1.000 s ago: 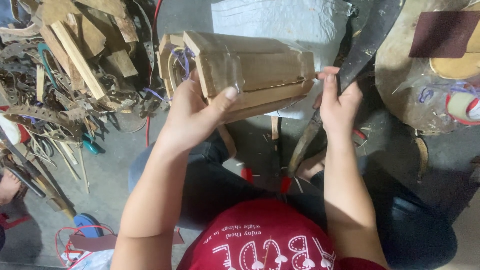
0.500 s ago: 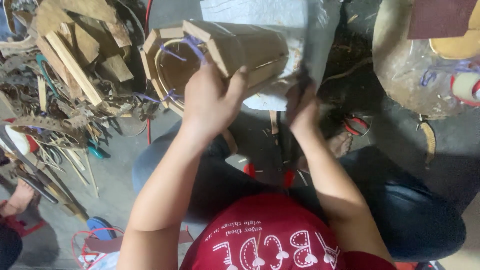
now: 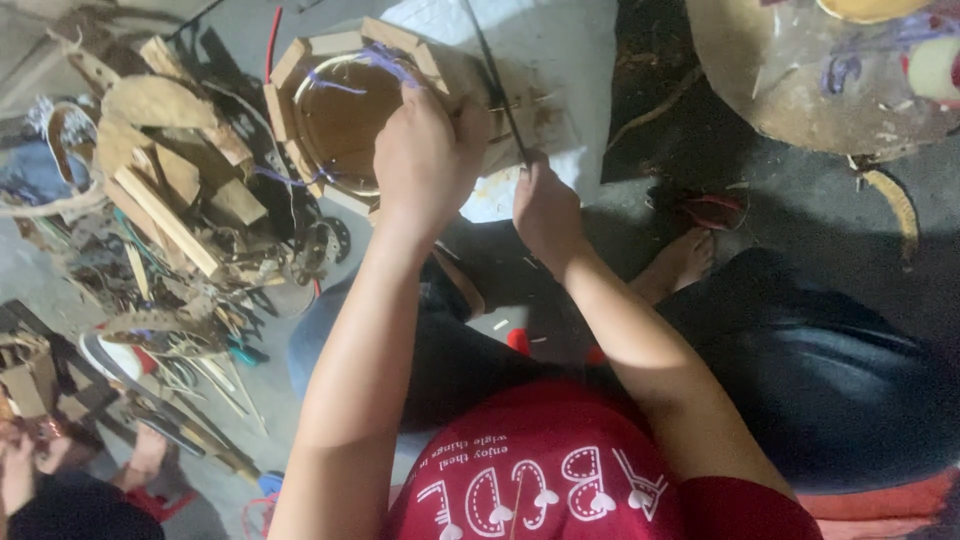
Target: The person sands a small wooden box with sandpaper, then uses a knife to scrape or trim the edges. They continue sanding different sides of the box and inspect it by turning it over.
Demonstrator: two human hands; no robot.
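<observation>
Wooden barrel frame (image 3: pixel 340 120), many-sided and bound with a metal hoop and purple cord, lies on its side over your knees with its open mouth facing left, resting against the white sheet (image 3: pixel 560 70) on the floor. Left of it, scrap wood (image 3: pixel 170 190) is heaped on the floor. Your left hand (image 3: pixel 425 160) is clamped over the frame's right rim. Just right of that, your right hand (image 3: pixel 545 210) is clenched around a thin dark rod (image 3: pixel 495 85) angled up across the frame.

no packages, labels, signs or screens visible in this view
</observation>
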